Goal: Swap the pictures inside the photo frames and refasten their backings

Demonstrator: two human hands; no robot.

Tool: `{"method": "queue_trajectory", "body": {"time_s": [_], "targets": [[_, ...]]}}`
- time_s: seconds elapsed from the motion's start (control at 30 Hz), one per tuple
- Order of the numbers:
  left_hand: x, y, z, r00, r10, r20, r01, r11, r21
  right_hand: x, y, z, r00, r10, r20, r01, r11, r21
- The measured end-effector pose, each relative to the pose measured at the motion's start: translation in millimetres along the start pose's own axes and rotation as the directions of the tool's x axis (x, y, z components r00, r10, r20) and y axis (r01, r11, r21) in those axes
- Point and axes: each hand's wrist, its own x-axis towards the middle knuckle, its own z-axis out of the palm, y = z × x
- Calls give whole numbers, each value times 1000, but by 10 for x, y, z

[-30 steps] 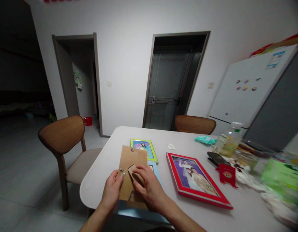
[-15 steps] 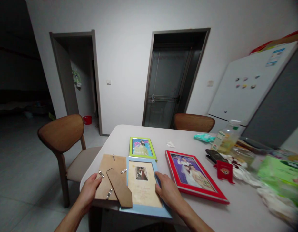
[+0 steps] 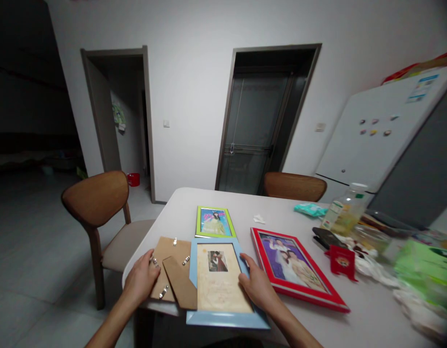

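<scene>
Our left hand (image 3: 141,278) grips the backing board (image 3: 168,250) left of the blue photo frame (image 3: 226,317), gripped by our right hand (image 3: 259,286); loosened, the overhanging frame might tip.

It's dim in here: white wall (image 3: 190,96) palest, far left nearly black, the refrigerator (image 3: 372,150) stretched aslant, the green packet (image 3: 415,261) at right blurred.

pale bench (image 3: 241,205), rounded corners. at near left edge, brown backing board (image 3: 172,251); just beside it, blue-framed picture (image 3: 223,287); beyond that, green-framed picture (image 3: 215,223). to right, red-framed picture (image 3: 294,266). behind, white scrap (image 3: 259,219). far right: teal packet (image 3: 310,210), clear bottle (image 3: 342,211), green packet (image 3: 421,266).
</scene>
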Motion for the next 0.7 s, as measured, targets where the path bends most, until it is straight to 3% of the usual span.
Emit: {"method": "queue_trajectory", "body": {"time_s": [0.13,0.27,0.33,0.4,0.5,0.6,0.7], "targets": [[-155,124,139,991,135,1,-135,989,60,19,32,18,1000,9,-5,-9,999,48],[-431,356,356,934,310,180,-318,948,18,-12,-22,5,994,106,14,-105,953,284],[-546,501,438,913,302,274,-316,949,8,-50,-111,-36,977,184,111,-215,826,521],[-622,661,498,896,294,334,-316,949,12,-96,-238,-101,949,224,223,-315,613,725],[-672,908,592,857,378,351,-405,914,2,-159,-448,-214,939,217,266,-331,359,873],[-680,1113,700,797,519,309,-547,837,6,-191,-602,-295,956,166,243,-284,296,912],[-672,1227,728,713,656,250,-677,736,-2,-178,-637,-321,968,102,228,-249,339,907]]}}
